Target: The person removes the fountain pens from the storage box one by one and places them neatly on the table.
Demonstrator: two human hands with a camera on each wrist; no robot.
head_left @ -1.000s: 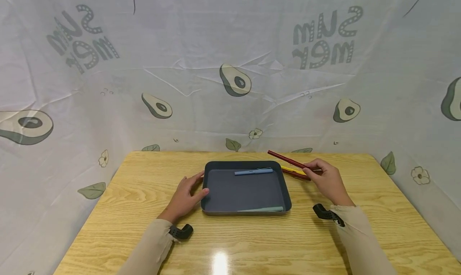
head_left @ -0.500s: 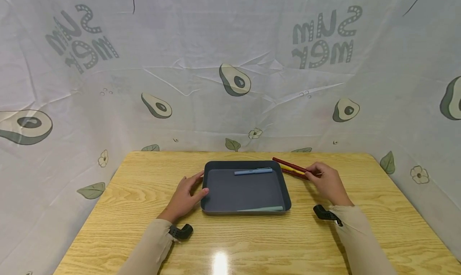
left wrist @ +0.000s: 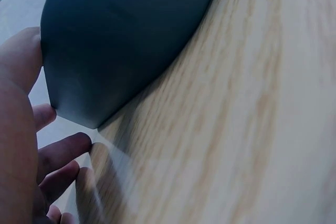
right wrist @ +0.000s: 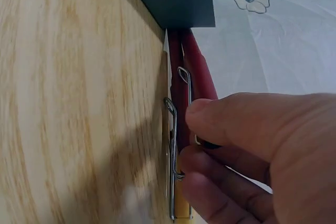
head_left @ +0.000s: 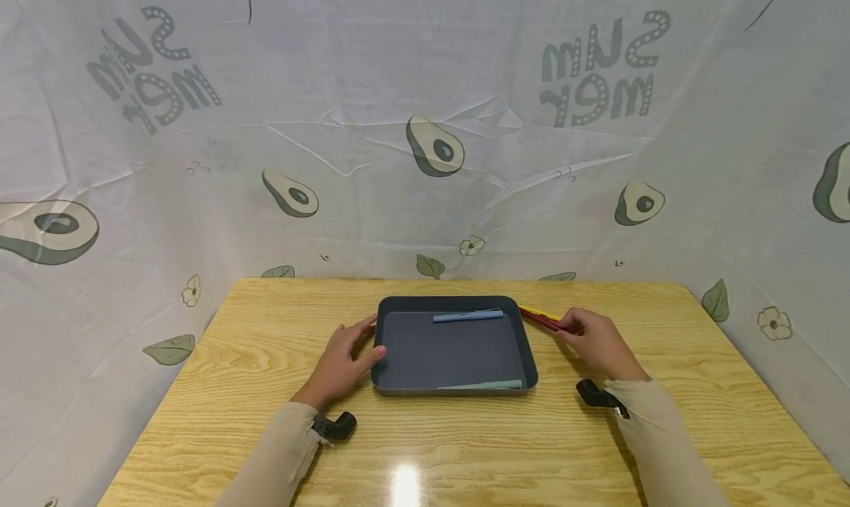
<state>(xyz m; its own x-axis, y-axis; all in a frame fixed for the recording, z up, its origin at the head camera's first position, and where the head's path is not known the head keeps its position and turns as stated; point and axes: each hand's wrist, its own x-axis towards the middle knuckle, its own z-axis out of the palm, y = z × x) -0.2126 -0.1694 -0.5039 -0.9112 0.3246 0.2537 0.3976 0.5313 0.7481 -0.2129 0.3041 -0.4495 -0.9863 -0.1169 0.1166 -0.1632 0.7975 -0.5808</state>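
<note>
your tray (head_left: 451,352) holds a blue pen (head_left: 468,316) far and a green pen (head_left: 488,384) near; your left hand (head_left: 340,363), loosely spread, touches its left edge. right of the tray, your right hand (head_left: 596,341) pinches a red pen (right wrist: 200,65), lower than half a second ago, beside the yellow pen (head_left: 539,312).

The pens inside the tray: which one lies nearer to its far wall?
The blue pen lies near the far wall of the tray; the pale green pen lies along its near wall.
</note>
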